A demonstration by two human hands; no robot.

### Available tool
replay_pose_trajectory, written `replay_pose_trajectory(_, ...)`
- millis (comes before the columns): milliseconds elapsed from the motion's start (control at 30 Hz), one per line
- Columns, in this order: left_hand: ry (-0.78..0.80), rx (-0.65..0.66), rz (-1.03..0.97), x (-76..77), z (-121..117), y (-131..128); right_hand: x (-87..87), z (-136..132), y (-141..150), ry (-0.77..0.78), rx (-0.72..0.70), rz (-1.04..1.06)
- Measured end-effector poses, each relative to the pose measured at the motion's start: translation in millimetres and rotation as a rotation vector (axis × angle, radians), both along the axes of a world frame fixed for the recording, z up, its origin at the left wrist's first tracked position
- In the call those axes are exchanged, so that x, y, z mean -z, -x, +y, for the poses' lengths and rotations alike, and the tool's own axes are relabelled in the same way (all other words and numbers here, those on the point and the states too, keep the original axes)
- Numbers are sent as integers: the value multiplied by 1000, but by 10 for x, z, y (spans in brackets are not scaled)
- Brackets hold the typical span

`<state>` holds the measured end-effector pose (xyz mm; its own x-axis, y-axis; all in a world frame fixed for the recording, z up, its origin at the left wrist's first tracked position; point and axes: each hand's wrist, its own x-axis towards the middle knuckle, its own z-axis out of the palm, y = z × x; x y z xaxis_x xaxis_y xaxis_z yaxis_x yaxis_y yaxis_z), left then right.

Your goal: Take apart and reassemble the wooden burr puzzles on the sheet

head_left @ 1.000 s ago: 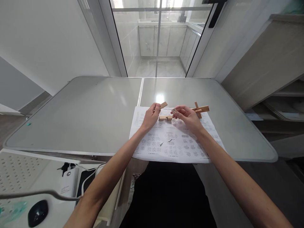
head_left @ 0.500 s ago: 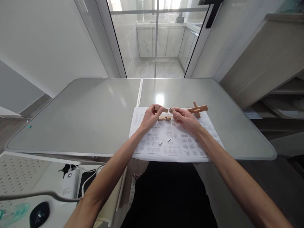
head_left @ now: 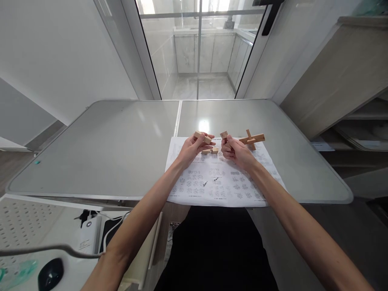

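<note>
My left hand (head_left: 191,150) grips a notched wooden puzzle piece (head_left: 202,137) between thumb and fingers, raised over the paper. In my right hand (head_left: 235,150) a second wooden piece (head_left: 224,134) is pinched, its end pointing up and to the left; the rest of it is hidden by my fingers. The two held pieces are apart. Below them a third notched wooden piece (head_left: 214,150) lies on the printed sheet (head_left: 212,195), partly covered by my left fingers. Beyond my right hand rests a cross-shaped assembly of wooden pieces (head_left: 252,139).
The sheet lies on a grey table (head_left: 127,153) near its front edge. Two small dark scraps (head_left: 205,184) show on the paper. At lower left a side surface holds a black mouse (head_left: 51,274), a white box (head_left: 90,234) and a cable (head_left: 60,247). Shelves (head_left: 360,133) stand at right.
Both hands have turned their wooden pieces. The right piece has tilted upward and moved slightly away from the left one. The left piece now slopes down toward the right. The cross-shaped assembly stays put.
</note>
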<state>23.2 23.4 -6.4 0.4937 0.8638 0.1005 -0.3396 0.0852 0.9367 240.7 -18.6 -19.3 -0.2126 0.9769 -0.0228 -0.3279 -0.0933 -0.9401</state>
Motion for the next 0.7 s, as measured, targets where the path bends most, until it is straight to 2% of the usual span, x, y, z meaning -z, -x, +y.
replay_pose_trajectory(200, 121, 17, -30, -17, 7, 14, -1, -10, 0, -37, -5, -22)
replay_pose_trajectory(300, 106, -3, 3, -27, 8, 16, -17, -28, 15, -92, 34, -94)
replay_pose_trajectory(433, 74, -33, 51, -40, -14, 0, -31, -28, 30, -65, 47, -75)
replay_pose_trajectory(533, 51, -58, 110, -40, -26, -13, -44, -36, 37, -70, 8, -64)
replay_pose_trajectory(700, 8, -81, 175, -23, -14, -14, -60, -76, 62, -151, -60, -168)
